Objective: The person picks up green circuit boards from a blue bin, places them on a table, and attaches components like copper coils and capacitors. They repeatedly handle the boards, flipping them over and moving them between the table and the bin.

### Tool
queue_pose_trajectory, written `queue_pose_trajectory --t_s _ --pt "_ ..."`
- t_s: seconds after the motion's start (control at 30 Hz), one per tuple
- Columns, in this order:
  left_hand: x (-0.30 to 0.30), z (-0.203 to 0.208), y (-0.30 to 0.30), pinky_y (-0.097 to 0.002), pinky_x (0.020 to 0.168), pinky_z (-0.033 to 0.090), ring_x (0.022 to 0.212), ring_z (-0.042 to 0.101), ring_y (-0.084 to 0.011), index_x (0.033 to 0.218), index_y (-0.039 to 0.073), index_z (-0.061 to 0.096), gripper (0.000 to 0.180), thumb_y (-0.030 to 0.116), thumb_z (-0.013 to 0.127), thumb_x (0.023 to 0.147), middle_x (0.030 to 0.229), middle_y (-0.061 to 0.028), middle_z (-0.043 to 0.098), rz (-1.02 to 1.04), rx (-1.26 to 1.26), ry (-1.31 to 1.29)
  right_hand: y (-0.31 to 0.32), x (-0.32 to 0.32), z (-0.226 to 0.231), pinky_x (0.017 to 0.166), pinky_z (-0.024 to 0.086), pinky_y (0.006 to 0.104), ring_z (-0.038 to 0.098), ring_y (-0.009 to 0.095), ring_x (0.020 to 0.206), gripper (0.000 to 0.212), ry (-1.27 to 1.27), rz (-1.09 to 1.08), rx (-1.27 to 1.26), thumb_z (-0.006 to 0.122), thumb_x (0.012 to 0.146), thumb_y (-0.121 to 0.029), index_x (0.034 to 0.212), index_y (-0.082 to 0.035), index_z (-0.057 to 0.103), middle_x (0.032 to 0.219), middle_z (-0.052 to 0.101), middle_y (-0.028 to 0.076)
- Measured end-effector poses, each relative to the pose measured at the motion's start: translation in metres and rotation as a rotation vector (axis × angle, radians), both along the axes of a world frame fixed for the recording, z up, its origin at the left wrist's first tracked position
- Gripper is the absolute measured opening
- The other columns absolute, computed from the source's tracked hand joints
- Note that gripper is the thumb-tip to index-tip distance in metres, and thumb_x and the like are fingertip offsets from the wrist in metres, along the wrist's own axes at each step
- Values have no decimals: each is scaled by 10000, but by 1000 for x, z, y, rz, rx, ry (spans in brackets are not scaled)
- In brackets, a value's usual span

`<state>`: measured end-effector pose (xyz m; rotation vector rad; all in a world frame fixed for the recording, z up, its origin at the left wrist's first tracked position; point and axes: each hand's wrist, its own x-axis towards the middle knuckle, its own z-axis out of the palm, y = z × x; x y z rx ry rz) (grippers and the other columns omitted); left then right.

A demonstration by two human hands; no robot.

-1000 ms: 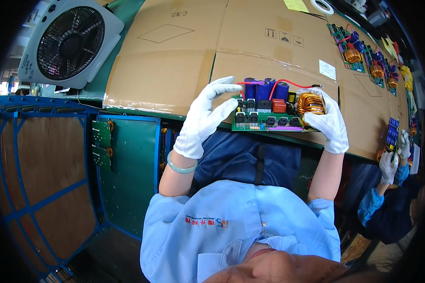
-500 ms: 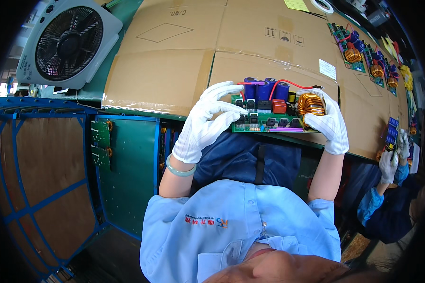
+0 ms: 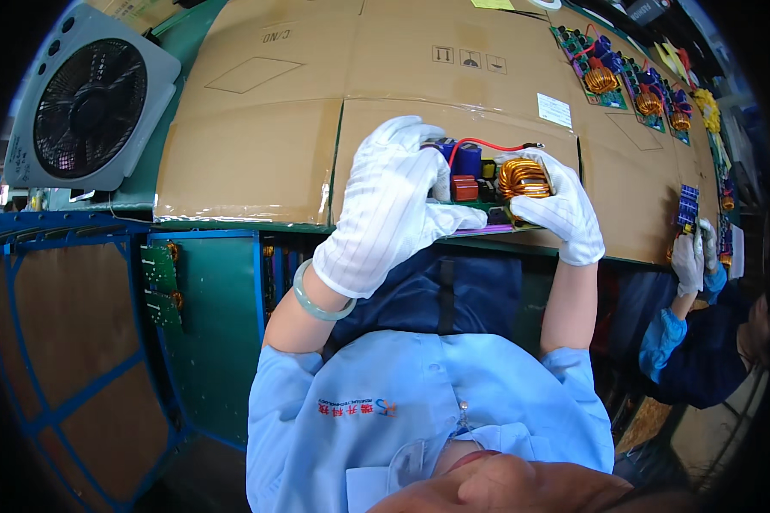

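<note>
A green circuit board (image 3: 465, 187) with blue capacitors, red blocks and a red wire sits at the near edge of the cardboard. My left hand (image 3: 383, 201), in a white striped glove, wraps over the board's left part, thumb along the near side and fingers on the far side. Most of that end is hidden under it. At the other end, my right hand (image 3: 573, 214), also gloved, grips the board beside the copper coil (image 3: 524, 179), its thumb in front of the coil. The red wire (image 3: 492, 142) arches along the back to a dark tip.
Flattened cardboard (image 3: 257, 154) covers the table. A grey box fan (image 3: 90, 103) stands at the left. Finished-looking circuit boards (image 3: 601, 79) lie at the far right. A co-worker's gloved hands (image 3: 689, 263) handle another board nearby. A blue-framed rack (image 3: 205, 308) with boards stands below the table's left side.
My left hand has moved right and closed over the board's left part, covering components that showed before. My right hand keeps its hold. The whole view has shifted, so surroundings appear further left.
</note>
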<state>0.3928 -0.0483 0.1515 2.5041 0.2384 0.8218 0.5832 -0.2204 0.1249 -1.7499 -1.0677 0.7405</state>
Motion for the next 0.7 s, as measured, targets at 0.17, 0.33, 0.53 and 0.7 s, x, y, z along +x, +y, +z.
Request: queue_pose_trajectory --t_s 0.17,0.33,0.53,0.7 --pt "3 -4 -2 -454 954 450 1073 587 -386 606 43 624 399 312 903 508 1057 -214 664 22 -30 25 -1 -3 1 937 501 302 642 141 982 626 -51 -4 4 902 689 -256 1167 26 612 1074 697 125" --pt "3 -7 -3 -455 971 446 1126 573 -385 659 52 624 374 316 878 586 1112 -217 660 35 -34 80 -3 -2 0 931 508 300 641 135 991 648 -80 -6 8 908 690 -258 1183 39 610 1084 695 133" --pt "14 4 -5 -459 972 440 1124 565 -398 776 52 621 414 362 852 627 1132 -235 639 -72 25 55 -4 -2 -3 930 511 301 644 136 992 652 -76 3 42 908 693 -240 1198 44 607 1075 697 131" --pt "27 0 -15 -460 914 455 1041 578 -403 777 36 592 433 354 849 634 1032 -217 632 -103 107 68 -5 0 -4 931 511 302 639 133 995 650 -75 30 60 897 709 -254 1205 44 603 1080 696 132"
